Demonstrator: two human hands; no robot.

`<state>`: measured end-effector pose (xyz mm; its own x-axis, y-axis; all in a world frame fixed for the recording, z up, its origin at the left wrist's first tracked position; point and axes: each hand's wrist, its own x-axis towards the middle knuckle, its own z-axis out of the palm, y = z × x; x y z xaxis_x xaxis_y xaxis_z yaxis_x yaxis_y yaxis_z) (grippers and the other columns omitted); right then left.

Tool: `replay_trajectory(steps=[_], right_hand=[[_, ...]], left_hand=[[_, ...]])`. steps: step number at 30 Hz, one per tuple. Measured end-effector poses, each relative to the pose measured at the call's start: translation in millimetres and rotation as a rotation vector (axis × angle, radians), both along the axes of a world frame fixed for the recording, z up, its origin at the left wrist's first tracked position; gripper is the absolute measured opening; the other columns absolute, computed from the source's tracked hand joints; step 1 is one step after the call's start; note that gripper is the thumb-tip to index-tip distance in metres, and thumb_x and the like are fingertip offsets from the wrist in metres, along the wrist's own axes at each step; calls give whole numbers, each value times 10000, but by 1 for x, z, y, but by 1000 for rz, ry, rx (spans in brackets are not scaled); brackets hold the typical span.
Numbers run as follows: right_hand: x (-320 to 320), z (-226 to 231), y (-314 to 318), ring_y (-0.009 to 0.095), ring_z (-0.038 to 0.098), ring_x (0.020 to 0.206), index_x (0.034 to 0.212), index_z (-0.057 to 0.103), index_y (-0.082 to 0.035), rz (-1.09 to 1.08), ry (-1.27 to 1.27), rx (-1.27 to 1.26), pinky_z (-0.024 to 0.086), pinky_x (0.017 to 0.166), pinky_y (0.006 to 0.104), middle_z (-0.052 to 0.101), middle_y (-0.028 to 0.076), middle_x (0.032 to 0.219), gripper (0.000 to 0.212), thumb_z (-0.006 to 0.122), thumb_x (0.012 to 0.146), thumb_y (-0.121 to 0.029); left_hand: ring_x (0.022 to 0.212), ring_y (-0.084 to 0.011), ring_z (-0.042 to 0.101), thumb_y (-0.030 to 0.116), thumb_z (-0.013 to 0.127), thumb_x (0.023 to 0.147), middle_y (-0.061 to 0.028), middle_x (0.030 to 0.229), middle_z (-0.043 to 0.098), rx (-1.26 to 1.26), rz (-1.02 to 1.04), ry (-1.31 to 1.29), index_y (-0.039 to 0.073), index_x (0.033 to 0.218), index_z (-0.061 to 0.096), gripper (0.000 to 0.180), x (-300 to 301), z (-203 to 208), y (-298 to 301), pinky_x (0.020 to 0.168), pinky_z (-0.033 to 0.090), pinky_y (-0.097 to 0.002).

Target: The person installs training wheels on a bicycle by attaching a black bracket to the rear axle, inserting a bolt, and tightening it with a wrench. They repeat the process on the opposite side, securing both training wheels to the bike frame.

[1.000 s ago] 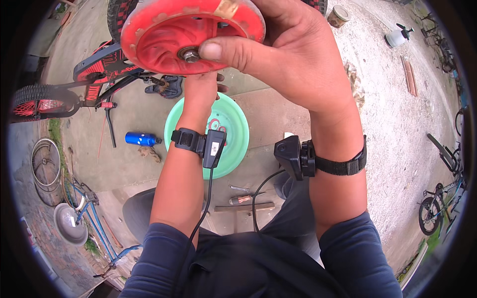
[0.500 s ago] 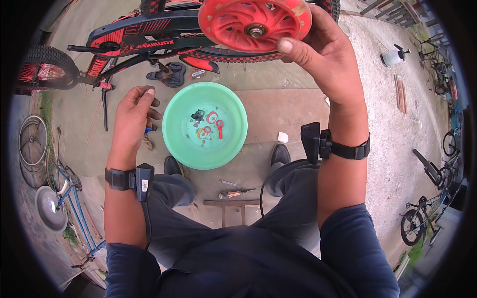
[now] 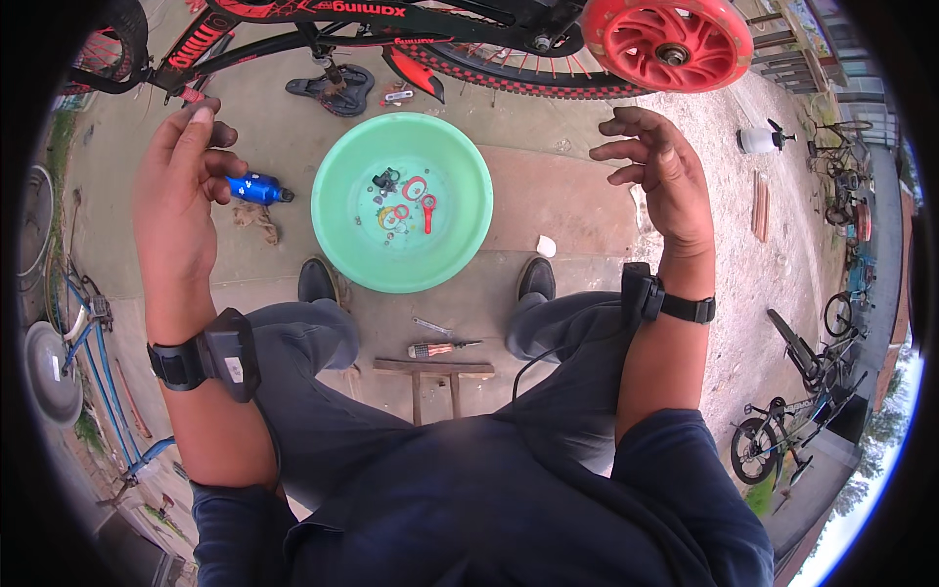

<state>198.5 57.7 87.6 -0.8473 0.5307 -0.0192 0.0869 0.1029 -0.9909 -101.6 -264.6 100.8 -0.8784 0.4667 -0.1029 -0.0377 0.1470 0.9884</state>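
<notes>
My left hand (image 3: 184,166) is raised to the left of a green basin (image 3: 333,245), its fingers loosely bent and apart with nothing in them. On the other side, my right hand (image 3: 665,176) is also empty, fingers spread, a little below a red training wheel (image 3: 626,44) with a bolt at its hub. The wheel sits beside the rear part of a black and red bicycle (image 3: 460,22), apart from my fingers. The bicycle's black saddle (image 3: 342,90) is low against the ground. Small parts lie in the basin, among them a red lever-like piece (image 3: 428,217) and a black part (image 3: 385,180).
A blue bottle (image 3: 256,189) lies near my left hand. Between my feet are a screwdriver (image 3: 440,349), a spanner (image 3: 432,326) and a wooden stool (image 3: 433,368). At right stand a white spray bottle (image 3: 758,140) and several bicycles (image 3: 782,440).
My right hand has let go of the red wheel and moved down from it. My left hand has shifted left and up. The view has turned, so the bicycle sits higher.
</notes>
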Motion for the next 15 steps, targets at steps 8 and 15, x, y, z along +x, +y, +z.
replay_trajectory(steps=[8,15], right_hand=[[-33,-78,-25,183,682,963,1251,603,-7,170,-534,-99,533,777,300,668,90,1120,528,711,913,-399],[-42,-107,-27,163,675,934,1213,635,-17,167,-676,-70,539,779,306,681,62,1066,441,700,932,-351]], left_hand=[[729,-79,603,278,572,1007,-27,930,626,55,70,26,26,1167,622,302,-11,5,-22,588,370,-206],[749,-95,619,247,584,999,-41,942,651,54,91,78,11,1200,628,313,-17,6,-30,605,387,-211]])
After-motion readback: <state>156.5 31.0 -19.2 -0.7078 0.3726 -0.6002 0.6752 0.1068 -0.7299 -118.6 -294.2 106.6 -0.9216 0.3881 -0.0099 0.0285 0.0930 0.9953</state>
